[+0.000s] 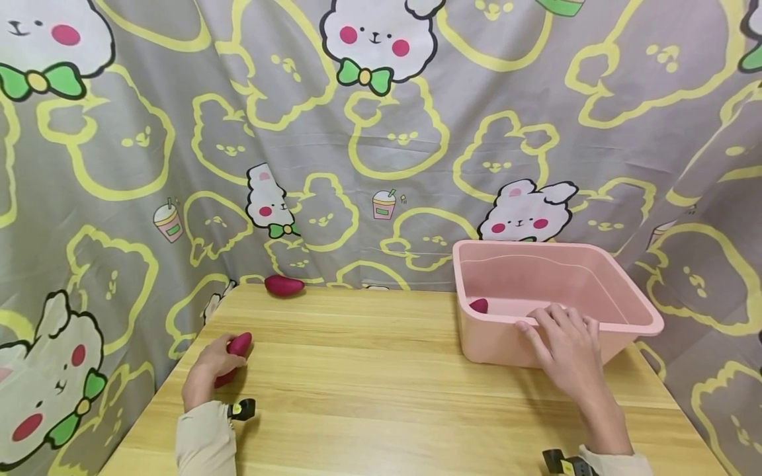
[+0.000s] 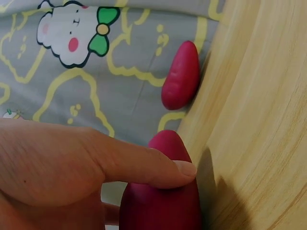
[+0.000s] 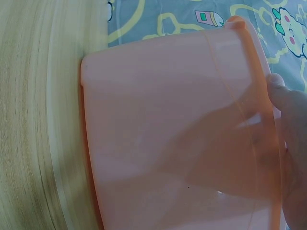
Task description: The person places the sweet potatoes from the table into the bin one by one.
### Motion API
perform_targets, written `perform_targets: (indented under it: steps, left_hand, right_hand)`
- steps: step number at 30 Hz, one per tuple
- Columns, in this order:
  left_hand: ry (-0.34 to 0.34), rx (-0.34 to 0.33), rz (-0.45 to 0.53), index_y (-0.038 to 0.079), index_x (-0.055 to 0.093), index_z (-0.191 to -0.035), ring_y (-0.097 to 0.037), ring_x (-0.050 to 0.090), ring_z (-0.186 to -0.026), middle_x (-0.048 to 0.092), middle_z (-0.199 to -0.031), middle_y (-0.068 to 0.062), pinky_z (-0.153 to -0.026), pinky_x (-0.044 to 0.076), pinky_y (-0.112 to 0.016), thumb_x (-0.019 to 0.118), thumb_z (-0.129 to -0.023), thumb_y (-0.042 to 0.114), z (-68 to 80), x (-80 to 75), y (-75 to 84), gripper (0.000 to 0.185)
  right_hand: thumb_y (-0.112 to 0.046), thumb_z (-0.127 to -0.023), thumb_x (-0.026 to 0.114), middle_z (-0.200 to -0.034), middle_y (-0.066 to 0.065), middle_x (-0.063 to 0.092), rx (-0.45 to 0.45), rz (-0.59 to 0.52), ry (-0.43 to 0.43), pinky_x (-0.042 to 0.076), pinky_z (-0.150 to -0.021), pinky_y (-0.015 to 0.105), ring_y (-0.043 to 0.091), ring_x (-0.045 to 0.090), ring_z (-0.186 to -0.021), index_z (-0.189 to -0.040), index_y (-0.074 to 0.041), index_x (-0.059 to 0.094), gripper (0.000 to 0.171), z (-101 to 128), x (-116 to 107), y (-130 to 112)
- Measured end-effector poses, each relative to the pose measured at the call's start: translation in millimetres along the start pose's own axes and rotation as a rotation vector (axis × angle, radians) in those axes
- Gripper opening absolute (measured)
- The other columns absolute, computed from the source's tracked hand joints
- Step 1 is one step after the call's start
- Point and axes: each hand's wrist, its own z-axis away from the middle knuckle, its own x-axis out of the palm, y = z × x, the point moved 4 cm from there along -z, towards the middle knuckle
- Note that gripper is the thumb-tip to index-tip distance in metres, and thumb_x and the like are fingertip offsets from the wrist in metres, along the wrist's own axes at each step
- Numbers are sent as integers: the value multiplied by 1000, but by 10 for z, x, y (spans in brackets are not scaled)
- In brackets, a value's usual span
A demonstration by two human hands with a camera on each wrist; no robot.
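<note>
On the left side of the table, my left hand [image 1: 208, 367] holds a crimson sweet potato [image 1: 241, 344], smooth and tapered. The left wrist view shows the thumb laid across this sweet potato [image 2: 160, 211], whose lower end runs out of frame. A second sweet potato [image 1: 284, 285] lies at the table's back edge, beyond that hand. At the right stands a pink plastic bin [image 1: 494, 340], and my right hand [image 1: 568, 354] grips its front rim, fingers over the inside. Part of another sweet potato [image 1: 479, 305] shows inside the bin; the front wall hides the rest.
The wooden table [image 1: 369, 383] meets a patterned grey curtain [image 1: 405, 132] along its back and sides. The bin's outer wall fills much of the right wrist view. Dark straps with small devices [image 1: 243, 409] sit at both wrists.
</note>
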Motion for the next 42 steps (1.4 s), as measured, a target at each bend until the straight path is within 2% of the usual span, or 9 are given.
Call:
perform_targets:
  steps: [11,20,33,42]
  left_hand:
    - [69,60,17,-12,39,-143,-51,54,-108,51,-125,-42,-91,46,-60,69,-89,10,-58,-19,62,65]
    - [120,108,40,-10,39,-145,-49,54,-105,52,-124,-41,-87,47,-58,67,-91,10,-100,-16,124,64]
    - [222,244,88,-12,40,-144,-49,57,-103,54,-121,-43,-86,47,-56,64,-92,2,-119,-2,302,59]
    - [255,241,163,-8,33,-151,-55,48,-113,43,-128,-45,-92,42,-62,59,-98,1,-111,-1,365,60]
  right_hand:
    - [-34,-97,70,-96,5,59,0,2,5,27,-87,62,36,50,-101,-101,-16,67,19,6,12,16]
    - [-32,-96,71,-95,5,58,-8,4,9,27,-87,61,36,51,-101,-101,-16,67,18,13,23,19]
    - [-36,-99,68,-97,7,60,-3,0,10,27,-89,63,38,51,-102,-103,-16,67,20,9,20,16]
    - [-34,-98,68,-97,6,60,-3,5,12,27,-88,62,37,51,-101,-102,-16,67,19,11,16,9]
